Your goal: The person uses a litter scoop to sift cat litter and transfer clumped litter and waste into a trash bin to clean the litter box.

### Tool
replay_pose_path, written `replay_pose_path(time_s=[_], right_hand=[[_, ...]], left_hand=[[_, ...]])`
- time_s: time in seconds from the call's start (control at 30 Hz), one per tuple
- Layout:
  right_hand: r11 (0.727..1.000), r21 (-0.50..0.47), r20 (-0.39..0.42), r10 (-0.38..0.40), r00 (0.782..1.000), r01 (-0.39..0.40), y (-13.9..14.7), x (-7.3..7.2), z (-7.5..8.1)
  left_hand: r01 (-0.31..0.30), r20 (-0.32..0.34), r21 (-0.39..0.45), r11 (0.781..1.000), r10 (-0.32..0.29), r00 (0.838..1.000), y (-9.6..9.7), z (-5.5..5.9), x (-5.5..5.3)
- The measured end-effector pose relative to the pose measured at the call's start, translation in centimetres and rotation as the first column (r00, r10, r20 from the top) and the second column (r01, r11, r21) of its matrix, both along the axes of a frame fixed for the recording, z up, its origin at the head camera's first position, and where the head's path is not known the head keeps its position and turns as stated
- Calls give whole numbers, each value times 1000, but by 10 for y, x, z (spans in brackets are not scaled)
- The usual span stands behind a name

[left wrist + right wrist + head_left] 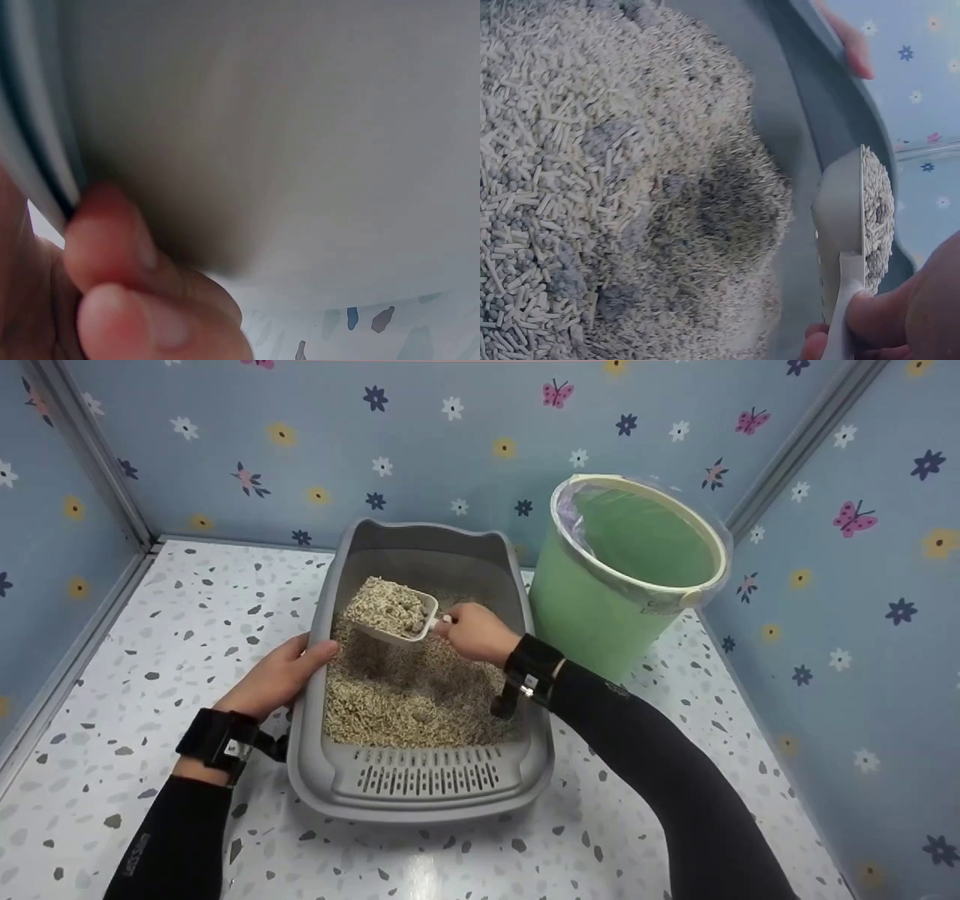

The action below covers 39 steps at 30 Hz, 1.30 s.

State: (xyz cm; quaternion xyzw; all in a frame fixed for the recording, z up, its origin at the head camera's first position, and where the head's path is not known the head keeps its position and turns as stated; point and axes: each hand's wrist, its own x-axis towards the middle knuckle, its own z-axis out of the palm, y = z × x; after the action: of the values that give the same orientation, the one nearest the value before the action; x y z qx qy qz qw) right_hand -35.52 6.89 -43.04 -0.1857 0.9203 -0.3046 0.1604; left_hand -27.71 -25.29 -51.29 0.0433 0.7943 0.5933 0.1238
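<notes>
A grey litter box (420, 799) sits on the speckled floor, filled with pale pellet litter (409, 690). My right hand (474, 631) grips the handle of a white scoop (390, 611) heaped with litter, held above the far part of the box. In the right wrist view the scoop (847, 217) stands beside the litter bed (615, 187). My left hand (279, 675) holds the box's left rim, thumb over the edge. The left wrist view shows fingertips (120, 247) against the grey box wall (300, 135).
A green bucket (600, 607) lined with a clear bag stands right behind the box's far right corner. Blue floral walls close in on three sides. Speckled floor (187, 607) lies bare to the left and in front of the box.
</notes>
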Motion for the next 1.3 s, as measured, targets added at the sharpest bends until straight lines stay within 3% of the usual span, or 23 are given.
replay_pose_path(time_s=[0.33,0.57,0.6,0.77,0.83,1.07,1.3], right_hand=[[1000,2,-125,14,992,-14,21,14,29],[999,23,-178,26,984,-23,57,26,47],[999,16,-189,39,981,-37,67,21,40],[999,41,-240,42,970,-33,92,30,45],[999,50,-248,28,968,-16,91,38,53],[997,22,-254,77,964,-74,75,35,47],[994,81,-278,90,956,-70,98,43,52]], left_hand=[[2,-3,-8,1000,-2,1000,1,0,3],[2,-8,-7,1000,-2,1000,2,0,2],[6,-8,-5,1000,-6,1000,2,0,2],[12,-8,-4,1000,-12,1000,3,3,2],[10,-10,-4,1000,-10,1000,2,4,2],[6,1,-5,1000,-6,1000,0,5,4],[5,-9,-18,1000,-5,1000,-1,3,3]])
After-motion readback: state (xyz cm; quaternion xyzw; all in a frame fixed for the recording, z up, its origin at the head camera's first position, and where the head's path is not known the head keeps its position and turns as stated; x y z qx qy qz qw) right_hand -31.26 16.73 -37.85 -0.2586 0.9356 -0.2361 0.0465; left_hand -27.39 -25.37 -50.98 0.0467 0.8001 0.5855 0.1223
